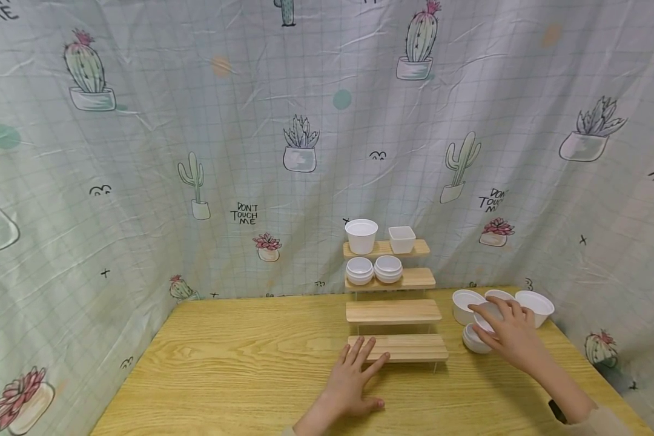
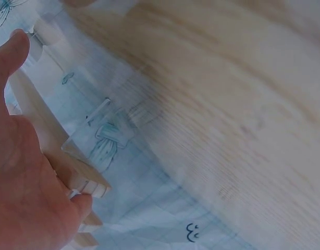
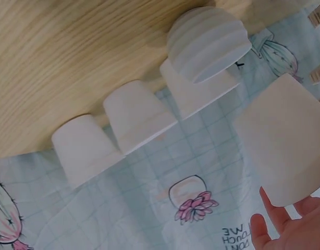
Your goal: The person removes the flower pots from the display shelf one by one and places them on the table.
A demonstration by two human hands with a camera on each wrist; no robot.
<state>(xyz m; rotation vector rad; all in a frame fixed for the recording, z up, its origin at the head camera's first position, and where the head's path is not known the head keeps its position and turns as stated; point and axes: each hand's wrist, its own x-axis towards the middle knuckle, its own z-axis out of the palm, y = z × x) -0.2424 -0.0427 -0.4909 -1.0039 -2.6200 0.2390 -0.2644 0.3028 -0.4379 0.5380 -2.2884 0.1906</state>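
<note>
My right hand grips a white tapered pot by its rim, lifted up close over the pots on the right of the table. Just below it sits a small ribbed white pot. Fingers spread, my left hand lies against the left front of the lowest wooden step of a tiered stand. In the left wrist view, the fingers of this hand reach along the end of a wooden board. Two ribbed pots share the second tier from the top.
On the top tier stand a round pot and a square pot. Three tapered white pots line the table's back right. A cactus-print curtain hangs behind the yellow wooden table.
</note>
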